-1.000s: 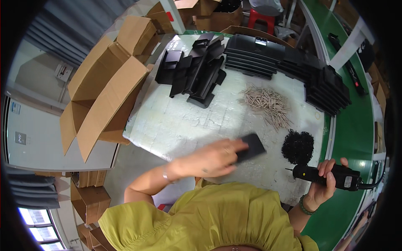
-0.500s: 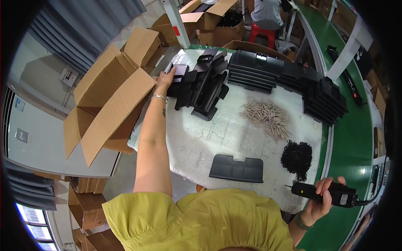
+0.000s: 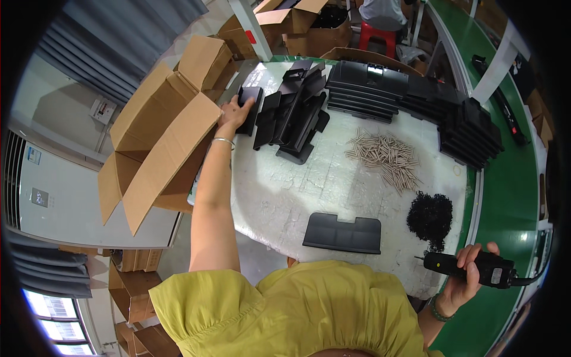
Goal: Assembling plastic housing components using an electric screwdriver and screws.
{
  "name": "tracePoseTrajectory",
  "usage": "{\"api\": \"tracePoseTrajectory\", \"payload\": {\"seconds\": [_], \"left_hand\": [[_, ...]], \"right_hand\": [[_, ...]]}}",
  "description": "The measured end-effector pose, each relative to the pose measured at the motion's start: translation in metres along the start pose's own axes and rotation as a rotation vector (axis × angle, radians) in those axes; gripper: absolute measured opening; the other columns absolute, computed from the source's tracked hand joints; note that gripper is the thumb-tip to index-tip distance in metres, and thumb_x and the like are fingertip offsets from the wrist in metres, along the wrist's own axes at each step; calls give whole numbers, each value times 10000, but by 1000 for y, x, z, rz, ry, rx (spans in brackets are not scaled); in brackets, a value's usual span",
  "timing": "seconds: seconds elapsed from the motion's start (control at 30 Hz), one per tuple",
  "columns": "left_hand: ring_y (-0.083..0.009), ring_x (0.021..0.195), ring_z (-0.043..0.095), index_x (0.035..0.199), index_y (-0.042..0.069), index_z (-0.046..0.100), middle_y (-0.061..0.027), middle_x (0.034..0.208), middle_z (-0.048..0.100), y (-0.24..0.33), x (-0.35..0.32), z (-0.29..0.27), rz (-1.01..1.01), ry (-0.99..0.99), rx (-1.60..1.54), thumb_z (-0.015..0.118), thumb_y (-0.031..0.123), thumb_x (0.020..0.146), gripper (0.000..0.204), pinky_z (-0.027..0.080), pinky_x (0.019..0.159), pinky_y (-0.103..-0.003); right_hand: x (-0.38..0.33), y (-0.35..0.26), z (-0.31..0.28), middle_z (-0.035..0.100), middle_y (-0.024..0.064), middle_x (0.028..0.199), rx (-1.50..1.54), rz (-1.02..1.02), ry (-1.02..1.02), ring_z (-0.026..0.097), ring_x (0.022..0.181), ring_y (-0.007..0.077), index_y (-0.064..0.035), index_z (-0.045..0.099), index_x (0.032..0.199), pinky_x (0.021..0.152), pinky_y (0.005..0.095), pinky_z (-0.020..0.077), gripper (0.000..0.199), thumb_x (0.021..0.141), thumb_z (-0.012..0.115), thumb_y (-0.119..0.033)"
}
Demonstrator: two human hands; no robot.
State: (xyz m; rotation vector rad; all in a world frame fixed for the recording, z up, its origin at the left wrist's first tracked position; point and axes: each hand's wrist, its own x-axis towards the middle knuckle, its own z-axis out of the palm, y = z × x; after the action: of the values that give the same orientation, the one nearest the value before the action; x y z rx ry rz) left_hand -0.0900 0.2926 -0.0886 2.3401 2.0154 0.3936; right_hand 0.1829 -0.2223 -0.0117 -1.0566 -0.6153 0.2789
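My left hand (image 3: pixel 235 114) reaches out to the far left of the table, fingers closed on the edge of a black plastic panel (image 3: pixel 252 102). Just right of that panel, a loose pile of black plastic parts (image 3: pixel 291 113) lies jumbled. In my right hand (image 3: pixel 463 284), at the near right, is a black electric screwdriver (image 3: pixel 476 269) with its bit pointing left and a cable leaving its back end. A single dark panel (image 3: pixel 343 233) with a notch in its far edge lies flat in front of me. Beyond the screwdriver sits a heap of small black pieces (image 3: pixel 429 217).
Metallic pins (image 3: pixel 383 156) lie in a heap mid-table. Stacked black panels (image 3: pixel 366 89) line the far side, with more stacks (image 3: pixel 470 135) at the right. An open cardboard box (image 3: pixel 163 128) stands on the left. Along the right runs a green surface (image 3: pixel 505 196). A person sits on a red stool (image 3: pixel 377 37) far off.
The black panel under my left hand has come apart from the pile and stands separate at its left. The screwdriver stays in my right hand. The whole view has shifted slightly.
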Motion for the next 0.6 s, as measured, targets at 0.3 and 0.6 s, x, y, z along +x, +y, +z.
{"api": "tracePoseTrajectory", "payload": {"seconds": [0.3, 0.6], "left_hand": [[-344, 1107, 509, 1244, 155, 513, -160, 1196, 535, 18, -24, -25, 913, -166, -240, 532, 88, 836, 413, 440, 907, -362], [-311, 1058, 573, 1273, 9, 433, -217, 1161, 572, 34, -34, -6, 217, -304, -514, 744, 385, 720, 737, 452, 890, -367]], "right_hand": [[-1, 5, 3, 426, 29, 664, 25, 18, -10, 427, 603, 132, -46, 423, 1168, 620, 263, 355, 467, 738, 595, -105], [-1, 8, -6, 425, 31, 691, 56, 33, 8, 421, 620, 138, -55, 418, 1205, 642, 279, 351, 500, 739, 592, -107]]}}
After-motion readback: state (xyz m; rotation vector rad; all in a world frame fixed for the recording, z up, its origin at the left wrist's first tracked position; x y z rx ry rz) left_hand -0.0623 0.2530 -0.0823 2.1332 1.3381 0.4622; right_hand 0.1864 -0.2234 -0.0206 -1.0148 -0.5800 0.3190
